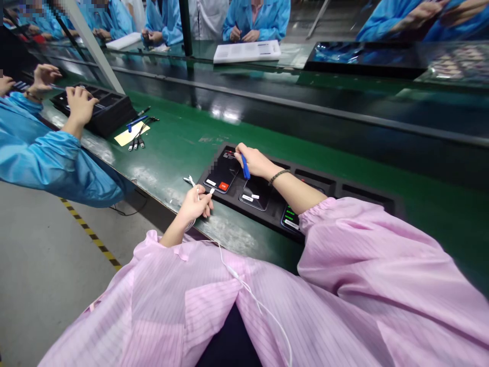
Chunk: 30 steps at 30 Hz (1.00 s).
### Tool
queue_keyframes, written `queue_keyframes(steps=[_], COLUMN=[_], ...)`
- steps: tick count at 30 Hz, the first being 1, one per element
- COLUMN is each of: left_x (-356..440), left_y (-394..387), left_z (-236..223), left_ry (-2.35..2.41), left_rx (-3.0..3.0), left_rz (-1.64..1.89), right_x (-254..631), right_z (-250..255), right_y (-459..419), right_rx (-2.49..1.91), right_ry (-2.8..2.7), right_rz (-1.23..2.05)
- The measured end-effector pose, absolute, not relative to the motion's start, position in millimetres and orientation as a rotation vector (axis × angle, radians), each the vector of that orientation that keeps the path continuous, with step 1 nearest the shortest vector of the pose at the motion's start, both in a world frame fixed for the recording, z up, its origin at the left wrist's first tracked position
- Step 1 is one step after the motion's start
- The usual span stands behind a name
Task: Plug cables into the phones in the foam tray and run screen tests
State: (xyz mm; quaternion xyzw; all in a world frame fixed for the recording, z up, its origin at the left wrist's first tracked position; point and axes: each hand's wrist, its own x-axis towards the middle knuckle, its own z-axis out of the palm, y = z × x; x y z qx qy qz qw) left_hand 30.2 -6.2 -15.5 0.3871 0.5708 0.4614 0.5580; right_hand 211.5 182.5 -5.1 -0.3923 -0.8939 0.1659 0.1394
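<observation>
My left hand (196, 204) is closed on the plug ends of a white cable (244, 285) that runs down across my pink smock. It hovers at the near edge of a black tray (344, 191) holding several phones. My right hand (255, 160) is closed on a blue pen (245, 167), its tip by the leftmost phone (221, 176), which has a red sticker. A second phone (255, 194) lies just right of it, and a third (290, 218) with a lit screen sits under my right forearm.
To the left, a co-worker in a blue smock has both hands on another black tray (109, 109). Pens, small adapters and a yellow card (132, 133) lie beside it on the green bench (179, 137). A dark conveyor (305, 122) runs behind. More people sit across.
</observation>
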Motion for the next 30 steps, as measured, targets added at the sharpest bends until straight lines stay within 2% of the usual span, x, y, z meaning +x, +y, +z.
queue_keyframes(steps=[7,12,15,19,23,30], left_x=[32,10,-6,-7,6,4], left_y=[-9,-39,-57,-66,-71,-75], left_z=[-18,2,21,43,56,62], left_ry=[1.348,1.671,1.579,1.179,1.009,1.104], left_rx=[0.956,1.323,1.233,0.951,0.883,0.789], left_rz=[1.078,1.207,1.377,1.491,1.556,1.402], right_x=[208,206,196,172,152,151], right_z=[3,31,53,63,48,31], right_y=[180,158,113,43,6,0], right_rx=[-1.170,-1.136,-0.844,-0.413,-0.342,-0.365], right_ry=[-2.628,-2.607,-2.413,-2.301,-2.232,-2.148], right_rz=[0.468,0.461,0.746,1.186,1.179,1.285])
